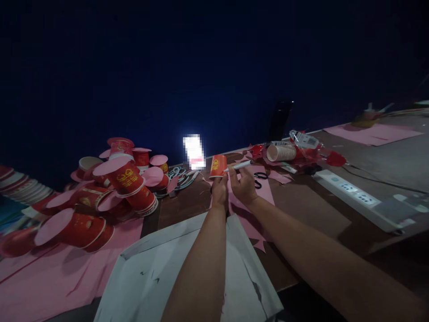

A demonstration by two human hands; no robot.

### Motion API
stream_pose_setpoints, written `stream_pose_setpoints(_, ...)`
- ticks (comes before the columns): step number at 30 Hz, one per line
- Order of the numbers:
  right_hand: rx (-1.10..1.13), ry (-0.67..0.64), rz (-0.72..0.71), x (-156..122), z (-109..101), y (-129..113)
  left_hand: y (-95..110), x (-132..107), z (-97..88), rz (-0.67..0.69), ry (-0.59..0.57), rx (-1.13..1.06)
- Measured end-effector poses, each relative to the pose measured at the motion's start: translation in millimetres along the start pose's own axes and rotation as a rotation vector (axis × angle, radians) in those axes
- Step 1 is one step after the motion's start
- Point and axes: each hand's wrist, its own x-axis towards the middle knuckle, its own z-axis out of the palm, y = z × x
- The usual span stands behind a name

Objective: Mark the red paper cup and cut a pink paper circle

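In the middle of the head view, a red paper cup (217,166) with gold lettering is held from below by my left hand (220,193). My right hand (244,185) is closed around a slim white pen (241,165), whose tip is at or very near the side of the cup; I cannot tell whether it touches. Beneath both hands is pink paper (250,219). Black scissor handles (260,175) lie just right of my right hand. A pale box or folded sheet (161,268) with dark marks lies under my forearms.
Red paper cups (129,181), several topped with pink discs, crowd the left side. A bright phone screen (194,152) stands behind a coiled cable (182,176). Wrapped pale cups (281,153) lie to the right, near a power strip (355,197) and more pink paper (372,133).
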Motion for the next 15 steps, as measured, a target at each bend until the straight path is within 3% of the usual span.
stream_pose_setpoints(11, 0.038, -0.012, -0.013, 0.0, 0.7, 1.6, -3.6, 2.0, -0.1, 0.112, -0.063, -0.024)
stream_pose_setpoints(15, 0.035, -0.012, -0.010, -0.1, 1.6, 1.9, -4.4, 5.1, -1.6, 0.095, 0.004, 0.187)
